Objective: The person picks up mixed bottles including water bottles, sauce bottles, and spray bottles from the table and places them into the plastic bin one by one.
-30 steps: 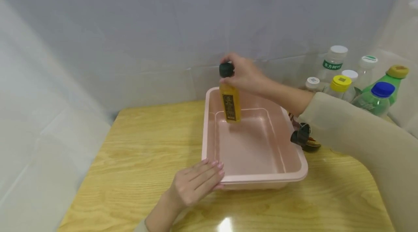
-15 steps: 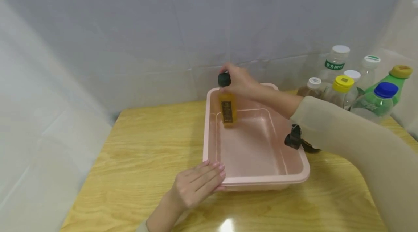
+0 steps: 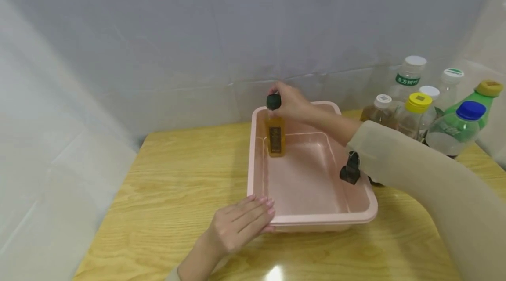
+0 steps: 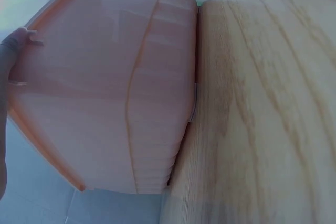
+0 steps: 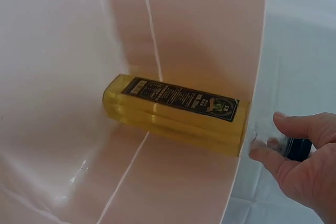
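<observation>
A square clear bottle of yellow liquid, with a dark label and dark green cap, stands nearly upright inside the pink plastic tub, by its far left corner. My right hand grips it by the neck just under the cap; the right wrist view shows finger and thumb around the clear neck. Whether its base touches the tub floor, I cannot tell. My left hand holds the tub's near left corner, straight fingers over the rim and thumb below. In the left wrist view the thumb meets the rim's underside.
Several capped bottles stand right of the tub, among them one with a yellow cap, one with a blue cap and a green one. The wooden table backs onto a pale sheet. My right sleeve crosses the tub's right rim.
My right hand has lowered the bottle deeper into the tub, and it now stands straighter. The left hand keeps its place on the rim.
</observation>
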Demonstrator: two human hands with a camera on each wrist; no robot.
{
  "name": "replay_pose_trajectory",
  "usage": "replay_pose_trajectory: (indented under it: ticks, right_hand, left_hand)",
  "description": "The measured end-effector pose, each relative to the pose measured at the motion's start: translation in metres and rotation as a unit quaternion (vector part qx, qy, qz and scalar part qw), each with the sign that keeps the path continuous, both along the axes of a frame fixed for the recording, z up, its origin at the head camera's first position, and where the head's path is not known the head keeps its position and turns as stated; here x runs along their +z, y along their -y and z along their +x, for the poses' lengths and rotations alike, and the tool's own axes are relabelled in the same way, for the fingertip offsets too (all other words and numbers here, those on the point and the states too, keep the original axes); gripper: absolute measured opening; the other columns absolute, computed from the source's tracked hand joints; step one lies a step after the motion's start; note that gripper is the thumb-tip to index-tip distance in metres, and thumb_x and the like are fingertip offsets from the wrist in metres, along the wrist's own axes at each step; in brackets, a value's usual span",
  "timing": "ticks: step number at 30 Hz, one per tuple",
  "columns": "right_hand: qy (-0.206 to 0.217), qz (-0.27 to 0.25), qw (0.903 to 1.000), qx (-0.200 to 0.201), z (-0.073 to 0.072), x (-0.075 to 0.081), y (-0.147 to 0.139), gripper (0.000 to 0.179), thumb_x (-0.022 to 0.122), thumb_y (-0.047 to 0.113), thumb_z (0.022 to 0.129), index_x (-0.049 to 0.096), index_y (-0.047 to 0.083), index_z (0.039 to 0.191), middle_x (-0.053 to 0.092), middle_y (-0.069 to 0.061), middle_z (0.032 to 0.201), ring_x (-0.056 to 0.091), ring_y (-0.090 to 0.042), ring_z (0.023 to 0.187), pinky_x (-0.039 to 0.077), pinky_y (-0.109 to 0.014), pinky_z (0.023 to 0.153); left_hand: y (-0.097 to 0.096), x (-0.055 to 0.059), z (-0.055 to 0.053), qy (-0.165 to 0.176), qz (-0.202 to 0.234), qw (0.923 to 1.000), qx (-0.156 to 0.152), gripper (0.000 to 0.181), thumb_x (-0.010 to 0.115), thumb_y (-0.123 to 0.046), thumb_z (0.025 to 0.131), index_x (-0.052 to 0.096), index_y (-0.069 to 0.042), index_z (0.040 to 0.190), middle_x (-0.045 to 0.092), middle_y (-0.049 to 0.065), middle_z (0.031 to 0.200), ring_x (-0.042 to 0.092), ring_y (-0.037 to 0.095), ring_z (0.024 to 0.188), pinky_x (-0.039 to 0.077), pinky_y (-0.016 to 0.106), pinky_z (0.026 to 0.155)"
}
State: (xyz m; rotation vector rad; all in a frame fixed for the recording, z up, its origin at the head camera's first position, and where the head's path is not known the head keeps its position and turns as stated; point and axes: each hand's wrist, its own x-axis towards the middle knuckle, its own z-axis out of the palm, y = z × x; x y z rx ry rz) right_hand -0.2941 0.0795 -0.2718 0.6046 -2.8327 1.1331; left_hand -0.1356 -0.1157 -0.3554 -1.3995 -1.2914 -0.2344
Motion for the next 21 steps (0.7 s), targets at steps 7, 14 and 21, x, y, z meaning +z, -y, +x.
replay_pose_trajectory:
  ticks: [7,14,21]
  right_hand:
    - [0.011,-0.005,0.9998,0.015,-0.0046,-0.0044,-0.0003,0.049,0.075,0.003,0.077,0.048,0.000,0.119,0.057,-0.023,0.117,0.055,-0.034,0.105,0.052,-0.041,0.095]
    - [0.029,0.005,0.9994,0.019,-0.0047,-0.0027,0.0001,0.051,0.075,0.004,0.079,0.046,0.002,0.121,0.054,-0.022,0.120,0.054,-0.033,0.108,0.051,-0.041,0.098]
    - [0.033,0.012,0.9993,0.010,-0.0040,-0.0001,0.0003,0.063,0.077,0.008,0.077,0.045,0.001,0.131,0.054,-0.022,0.129,0.051,-0.034,0.117,0.047,-0.040,0.104]
  left_hand:
    - [0.0001,-0.0003,-0.0009,-0.006,-0.001,1.0000,0.002,0.023,0.063,-0.026,0.089,0.071,-0.008,0.078,0.073,0.008,0.077,0.071,0.015,0.069,0.062,0.023,0.072]
    - [0.0000,-0.0006,-0.0004,0.002,-0.001,1.0000,-0.002,0.022,0.064,-0.025,0.089,0.071,-0.007,0.080,0.073,0.009,0.078,0.072,0.016,0.070,0.062,0.025,0.073]
    - [-0.0003,-0.0006,-0.0002,0.004,0.002,1.0000,-0.006,0.022,0.064,-0.025,0.089,0.071,-0.007,0.079,0.073,0.010,0.077,0.072,0.016,0.070,0.062,0.025,0.072]
